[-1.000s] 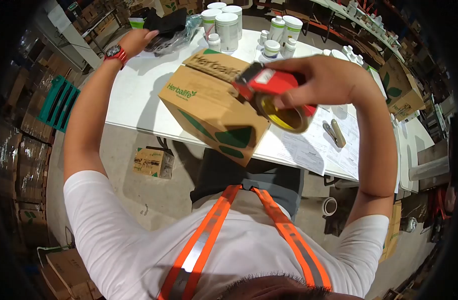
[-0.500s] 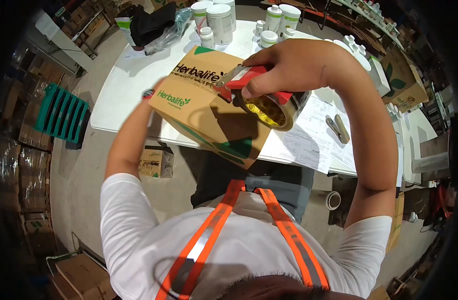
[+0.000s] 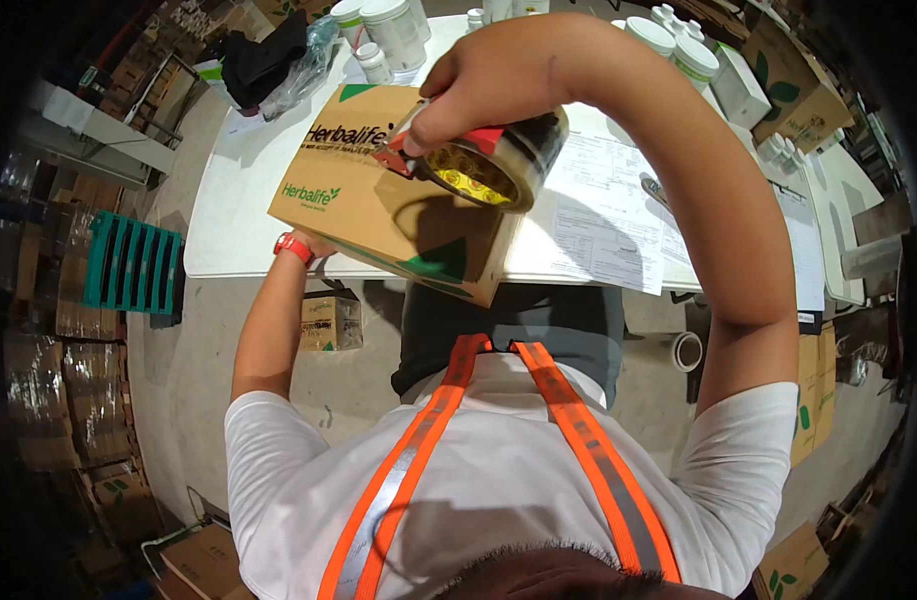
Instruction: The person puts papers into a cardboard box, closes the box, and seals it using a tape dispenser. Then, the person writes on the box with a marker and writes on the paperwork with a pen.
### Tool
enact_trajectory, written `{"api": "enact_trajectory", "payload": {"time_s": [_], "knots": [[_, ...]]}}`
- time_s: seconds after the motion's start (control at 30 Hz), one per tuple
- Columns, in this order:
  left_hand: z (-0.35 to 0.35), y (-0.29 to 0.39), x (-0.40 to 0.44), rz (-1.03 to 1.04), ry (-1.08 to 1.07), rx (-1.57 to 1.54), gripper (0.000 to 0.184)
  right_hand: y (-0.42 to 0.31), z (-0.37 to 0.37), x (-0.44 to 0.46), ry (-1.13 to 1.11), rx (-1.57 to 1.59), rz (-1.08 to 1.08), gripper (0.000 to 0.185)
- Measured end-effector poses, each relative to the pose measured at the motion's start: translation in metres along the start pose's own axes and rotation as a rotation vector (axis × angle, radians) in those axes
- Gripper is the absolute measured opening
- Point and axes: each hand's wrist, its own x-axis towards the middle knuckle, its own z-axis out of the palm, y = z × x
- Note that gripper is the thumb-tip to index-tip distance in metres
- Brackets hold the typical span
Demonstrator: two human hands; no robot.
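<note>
Your box (image 3: 353, 205) is brown cardboard, with "Herbalife" printed large in black, the same word smaller in green toward its near left corner, and dark green leaf shapes. It sits askew at the near edge of the white table (image 3: 233, 190), one corner jutting past that edge. Over its right part you hold the tape (image 3: 531, 160), a thick roll with a yellow, printed core, in a red dispenser (image 3: 398, 163). The dispenser's front end points left, beside the black lettering; whether it touches the cardboard is unclear.
</note>
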Motion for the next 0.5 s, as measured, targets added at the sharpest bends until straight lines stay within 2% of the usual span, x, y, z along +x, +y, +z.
{"api": "enact_trajectory", "payload": {"time_s": [0.03,0.1,0.13,0.2,0.23,0.33,0.43,0.47,0.5], "knots": [[-0.008,0.006,-0.004,-0.007,0.017,-0.045,0.055,0.001,0.000,-0.002,0.035,0.014,-0.009,0.083],[-0.038,0.039,-0.004,0.001,0.043,-0.156,0.057,0.002,-0.026,-0.002,-0.243,-0.039,-0.075,0.086],[-0.057,0.065,-0.006,0.023,0.043,-0.196,0.058,0.004,-0.026,-0.003,-0.249,-0.041,-0.096,0.086],[-0.080,0.124,-0.016,0.217,0.067,-0.051,0.060,0.008,-0.027,-0.007,-0.261,-0.018,-0.142,0.088],[-0.084,0.156,-0.023,0.412,0.143,0.167,0.062,0.010,-0.028,-0.008,-0.268,-0.006,-0.164,0.089],[-0.092,0.172,-0.020,0.431,0.089,0.198,0.062,0.009,-0.021,-0.010,-0.177,-0.044,-0.140,0.089],[-0.061,0.210,-0.038,0.407,-0.077,-0.043,0.061,0.014,-0.008,-0.001,-0.080,-0.062,-0.168,0.087],[-0.058,0.178,-0.015,0.734,0.013,0.635,0.060,0.013,-0.003,0.017,-0.076,-0.086,-0.194,0.087],[-0.059,0.182,-0.014,0.673,-0.004,0.554,0.060,0.014,0.001,0.033,-0.072,-0.114,-0.222,0.086]]}}
